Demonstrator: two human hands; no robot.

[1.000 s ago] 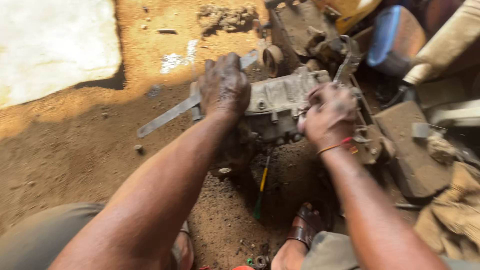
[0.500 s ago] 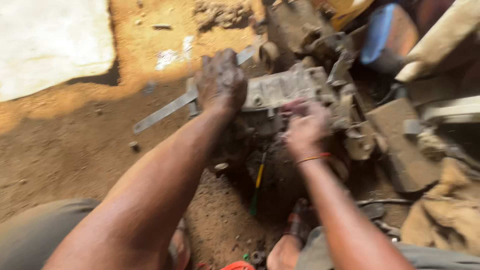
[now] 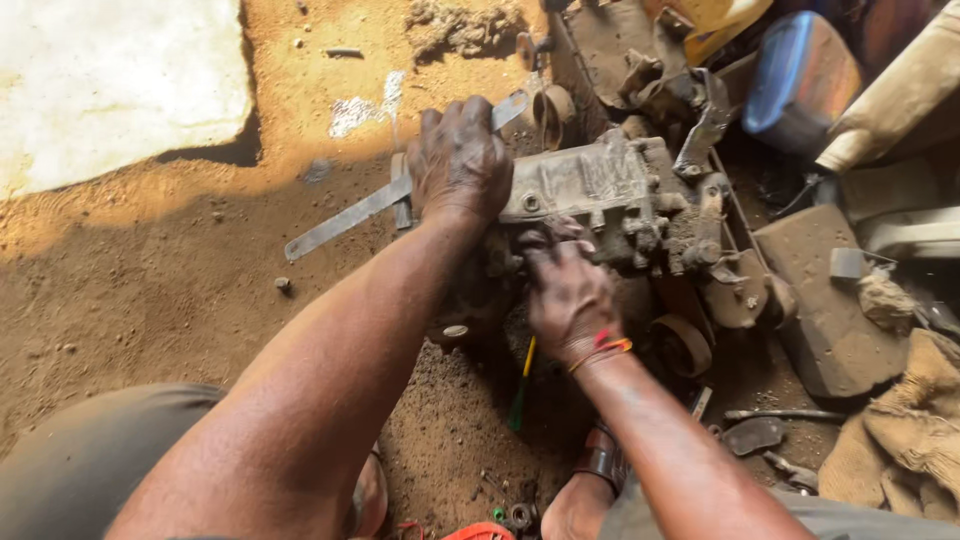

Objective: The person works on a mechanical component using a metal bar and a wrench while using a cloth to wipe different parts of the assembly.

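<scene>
Left of my grip, a long flat metal bar [image 3: 345, 218] runs off over the dirt floor [image 3: 150, 300], its near end passing under my left hand [image 3: 458, 160]. That hand is clenched over the bar and the left end of the grimy grey metal housing [image 3: 590, 185], pressing both down. I judge it is bracing the casting and perhaps levering with the bar, though I cannot tell whether the bar is wedged into anything.

Just right of that hold, my right hand [image 3: 570, 295] is curled at the near face of the housing, fingers tucked against its underside. I cannot tell whether they grasp a small part or only press on the casting; the fingertips are hidden. A green and yellow screwdriver [image 3: 522, 385] lies in the dirt below this hand, untouched.

I read the step as working something loose on the near side. Any next move calls for the left hand to keep the casting steady while the right finds firm purchase, since everything looks slick with oil.

The housing is ribbed, bolted, caked in black grease, and sits on the ground between both hands. Right of it lie a dark flat slab [image 3: 820, 300] and crumpled sacking [image 3: 910, 440].
</scene>
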